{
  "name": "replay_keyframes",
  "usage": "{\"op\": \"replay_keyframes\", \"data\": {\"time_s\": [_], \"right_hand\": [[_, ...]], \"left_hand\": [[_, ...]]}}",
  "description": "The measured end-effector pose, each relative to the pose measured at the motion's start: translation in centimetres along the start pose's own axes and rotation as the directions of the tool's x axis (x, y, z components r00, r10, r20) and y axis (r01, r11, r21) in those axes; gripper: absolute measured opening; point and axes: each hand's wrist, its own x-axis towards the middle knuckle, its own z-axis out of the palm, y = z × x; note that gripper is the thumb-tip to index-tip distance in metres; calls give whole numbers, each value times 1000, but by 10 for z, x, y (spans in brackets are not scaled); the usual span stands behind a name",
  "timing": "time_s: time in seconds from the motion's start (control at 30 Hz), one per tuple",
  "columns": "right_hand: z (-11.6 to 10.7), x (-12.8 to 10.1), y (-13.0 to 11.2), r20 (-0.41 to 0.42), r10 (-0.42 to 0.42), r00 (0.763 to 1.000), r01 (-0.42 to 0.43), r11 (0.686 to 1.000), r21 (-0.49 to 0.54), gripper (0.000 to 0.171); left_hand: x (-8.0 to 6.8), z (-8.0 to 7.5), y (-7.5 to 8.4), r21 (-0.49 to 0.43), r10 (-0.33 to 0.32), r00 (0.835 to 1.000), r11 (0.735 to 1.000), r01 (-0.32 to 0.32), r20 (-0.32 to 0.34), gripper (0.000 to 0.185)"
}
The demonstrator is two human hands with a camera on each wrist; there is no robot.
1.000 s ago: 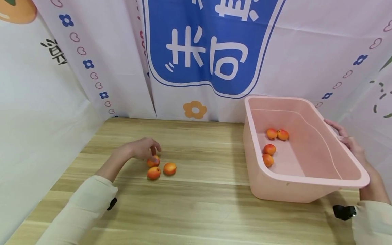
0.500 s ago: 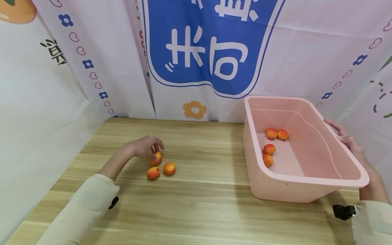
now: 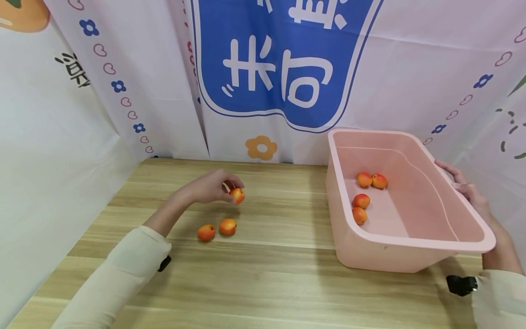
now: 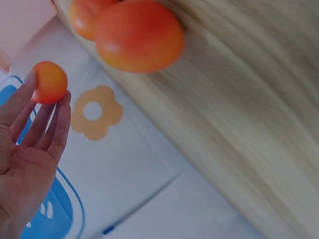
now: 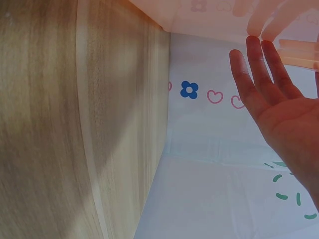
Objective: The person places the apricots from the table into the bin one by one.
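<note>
My left hand (image 3: 209,187) pinches a small orange-red fruit (image 3: 237,195) between thumb and fingertips, above the table. In the left wrist view the held fruit (image 4: 50,82) sits at the fingertips, with the palm turned to the camera. Two similar fruits, one at left (image 3: 206,232) and one at right (image 3: 228,226), lie on the wood close to each other, nearer the front than that hand. At the far right edge of the pink bin (image 3: 411,241), my right hand (image 3: 476,198) rests against its outside. The right wrist view shows its fingers (image 5: 256,64) fairly straight, tips at the bin's wall.
Inside the bin lie several more fruits, among them one at the back (image 3: 364,179) and one at the left wall (image 3: 359,215). The wood-grain table (image 3: 263,288) is bounded by a printed cloth (image 3: 287,141) behind and at the sides.
My left hand has lifted one fruit from beside the other two and carried it up and to the right. The right hand, bin and remaining fruits stay put.
</note>
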Motion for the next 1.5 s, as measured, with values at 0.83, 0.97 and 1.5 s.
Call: {"op": "replay_keyframes", "data": {"time_s": [0.83,0.97,1.5], "right_hand": [[0,1,1,7,6,1000,-7,999,54,80],[-1,1,2,22,-5,1000,4,998,57,81],[3,-1,1,7,-23,1000,24,998,-55,81]], "left_hand": [[77,14,100,-110,246,960,959,-261,-132,36],[91,17,118,-117,266,955,952,-282,-134,35],[130,28,167,-167,303,948,934,-316,-101,42]]}}
